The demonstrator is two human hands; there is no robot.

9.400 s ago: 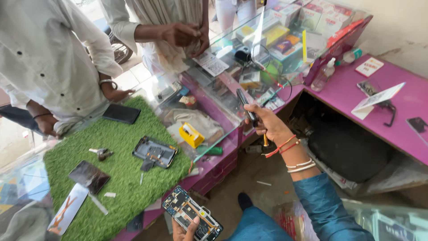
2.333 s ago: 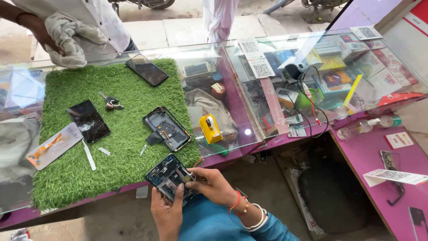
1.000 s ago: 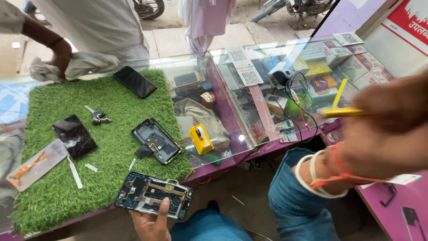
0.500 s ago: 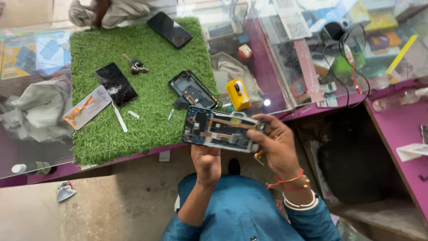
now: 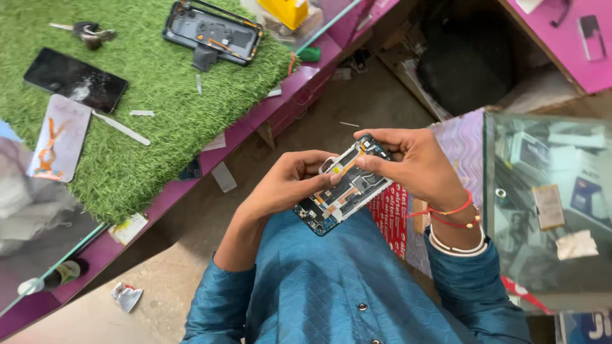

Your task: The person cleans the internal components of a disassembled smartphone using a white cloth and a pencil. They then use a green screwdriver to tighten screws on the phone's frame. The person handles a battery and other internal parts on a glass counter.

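I hold an opened phone (image 5: 344, 188) with its circuit board and flex cables showing, low over my lap and away from the counter. My left hand (image 5: 290, 181) grips its left side, thumb on the board. My right hand (image 5: 411, 162) holds the upper end, fingertips pinched on a part near the orange flex. Red and white bangles sit on my right wrist.
A green turf mat (image 5: 146, 95) on the counter carries another opened phone frame (image 5: 213, 32), a cracked black screen (image 5: 76, 79), a phone back cover (image 5: 57, 137), keys (image 5: 89, 32) and a thin white strip (image 5: 121, 127). A yellow box (image 5: 290, 11) stands behind. A glass case (image 5: 548, 197) is at right.
I have turned away from the counter and drawn the opened phone down toward my lap. Both hands stay on it, and my right fingers now pinch at its upper end.
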